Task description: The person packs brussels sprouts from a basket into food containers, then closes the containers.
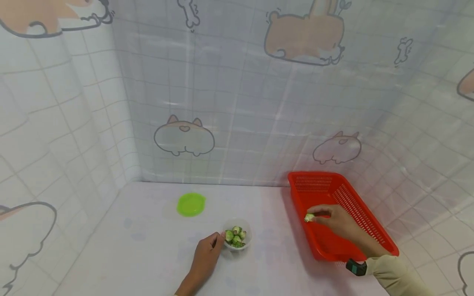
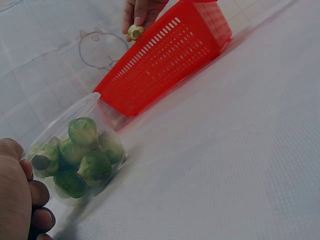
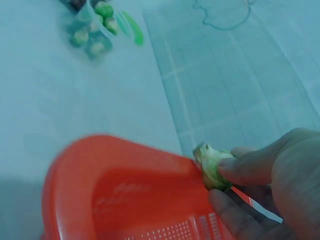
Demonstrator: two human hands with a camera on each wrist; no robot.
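Observation:
A small clear tub (image 1: 247, 237) of Brussels sprouts (image 1: 236, 239) stands on the table. With thumb and fingers, my left hand (image 1: 205, 255) grips the tub's left rim; several green sprouts show through its wall in the left wrist view. My right hand (image 1: 338, 221) pinches a single Brussels sprout (image 3: 213, 167) between thumb and fingertips. That hand is over the red plastic basket (image 1: 314, 246), with the sprout near the basket's left side. Its pale cut stem faces away from the palm in the right wrist view.
A bright green round lid (image 1: 191, 204) lies on the white table (image 1: 148, 246), behind and left of the tub. Sheeting printed with cartoon animals (image 1: 184, 137) hangs at the back and both sides, close to the basket's far and right edges.

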